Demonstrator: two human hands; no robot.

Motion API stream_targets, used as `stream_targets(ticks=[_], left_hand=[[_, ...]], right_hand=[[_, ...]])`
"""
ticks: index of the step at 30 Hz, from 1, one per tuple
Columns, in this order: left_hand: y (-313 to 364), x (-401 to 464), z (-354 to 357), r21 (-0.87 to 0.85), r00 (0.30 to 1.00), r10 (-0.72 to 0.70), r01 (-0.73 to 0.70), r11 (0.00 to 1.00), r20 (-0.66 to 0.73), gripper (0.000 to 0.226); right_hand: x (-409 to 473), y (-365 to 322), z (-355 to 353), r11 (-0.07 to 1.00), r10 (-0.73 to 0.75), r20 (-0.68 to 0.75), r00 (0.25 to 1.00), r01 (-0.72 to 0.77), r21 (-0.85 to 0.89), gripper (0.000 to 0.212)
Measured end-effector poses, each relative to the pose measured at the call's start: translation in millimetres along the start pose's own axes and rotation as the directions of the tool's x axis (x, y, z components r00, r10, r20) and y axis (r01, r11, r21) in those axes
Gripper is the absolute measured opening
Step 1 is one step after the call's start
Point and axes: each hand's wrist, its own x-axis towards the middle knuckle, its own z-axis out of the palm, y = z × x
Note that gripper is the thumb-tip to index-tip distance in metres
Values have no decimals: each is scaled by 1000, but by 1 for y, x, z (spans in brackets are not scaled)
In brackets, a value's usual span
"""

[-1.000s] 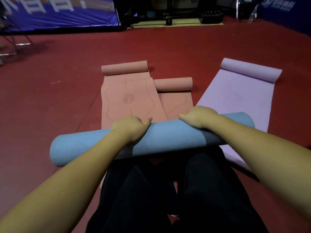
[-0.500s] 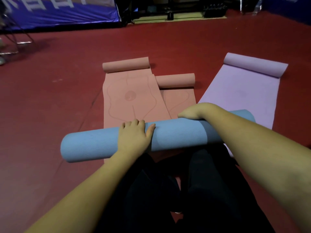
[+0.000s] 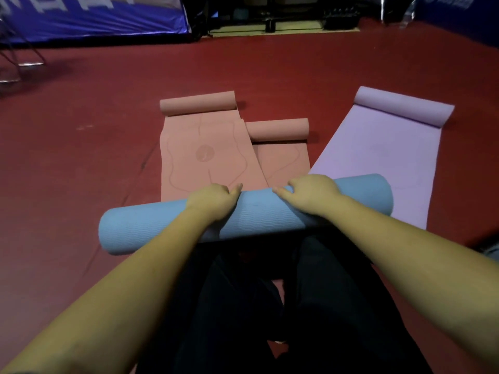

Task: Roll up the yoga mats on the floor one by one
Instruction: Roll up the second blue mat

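Note:
A blue yoga mat [image 3: 259, 214], fully rolled, lies across in front of my knees. My left hand [image 3: 213, 198] curls over the top of the roll near its middle, thumb pointing right. My right hand [image 3: 310, 193] grips the roll's far side, right of centre. Beyond it lie two pink mats, the left pink mat [image 3: 205, 155] and the right pink mat [image 3: 280, 155], each flat with its far end rolled. A purple mat [image 3: 378, 152] lies to the right, its far end also curled up.
Red floor [image 3: 81, 163] surrounds the mats. A blue banner [image 3: 89, 20] and dark equipment [image 3: 283, 14] line the far wall. Metal chair legs [image 3: 16, 63] stand at the far left. My dark trouser legs [image 3: 270, 306] fill the lower middle.
My left hand went from flat on the roll to curled over its top. The blue roll has shifted slightly away from me, with both hands staying on it.

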Motion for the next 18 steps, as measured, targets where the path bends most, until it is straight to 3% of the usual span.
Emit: stream_targets(ticks=[4, 8, 11, 13, 15, 18], left_hand=[[1, 7, -4, 14, 998, 1, -2, 1000, 58, 69], [0, 8, -3, 3, 998, -11, 11, 1000, 67, 70], [-7, 0, 6, -13, 994, 92, -93, 996, -59, 67], [-14, -14, 17, 114, 949, 263, -245, 963, -175, 80], [-24, -27, 30, 312, 892, 409, -339, 887, -193, 102], [-34, -36, 46, 473, 904, 405, -300, 829, -135, 124]], right_hand=[[-9, -5, 8, 998, 4, -111, 994, -11, -67, 70], [-5, -6, 7, 999, 22, -69, 997, -24, -41, 74], [4, -5, 8, 1000, 19, -54, 998, -20, -17, 77], [7, -4, 8, 999, 35, -38, 999, -35, 7, 77], [10, -4, 6, 999, 42, -14, 999, -42, 16, 78], [14, -4, 3, 998, 53, 50, 997, -54, 35, 80]])
